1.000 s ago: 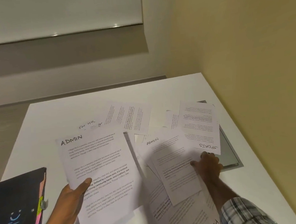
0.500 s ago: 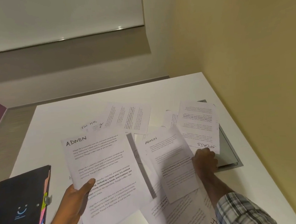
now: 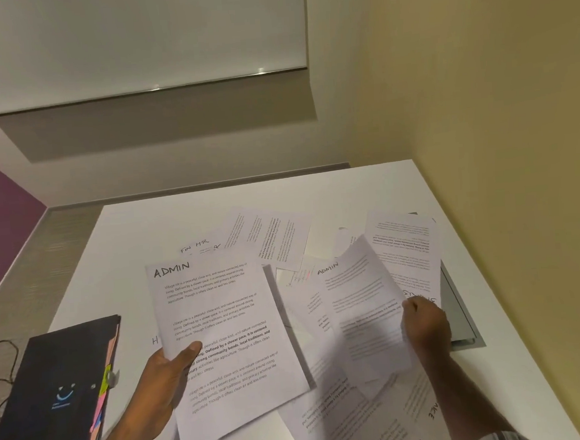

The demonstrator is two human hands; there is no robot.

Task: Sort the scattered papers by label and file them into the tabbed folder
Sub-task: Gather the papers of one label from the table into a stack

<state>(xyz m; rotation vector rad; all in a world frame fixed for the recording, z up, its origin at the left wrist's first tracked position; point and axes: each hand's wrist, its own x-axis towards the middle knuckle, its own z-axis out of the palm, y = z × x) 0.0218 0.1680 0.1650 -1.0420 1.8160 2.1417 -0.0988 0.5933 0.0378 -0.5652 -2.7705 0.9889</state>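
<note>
While sorting is unfinished, left hand (image 3: 165, 376): grasps white printed ADMIN sheet (image 3: 219, 310).
Right hand (image 3: 426, 323): pinches second white ADMIN sheet (image 3: 359, 294) by its right edge.
Black tabbed folder (image 3: 52, 374): on white surface (image 3: 128, 238), left of both hands; left hand nearer.

You have bare table (image 3: 178, 217) along the far edge and into the far left corner. Loose papers (image 3: 269, 242) cover the middle through to the right edge, where the yellow wall (image 3: 505, 170) shuts you in, and the dark folder (image 3: 52, 374) blocks the near left edge.
</note>
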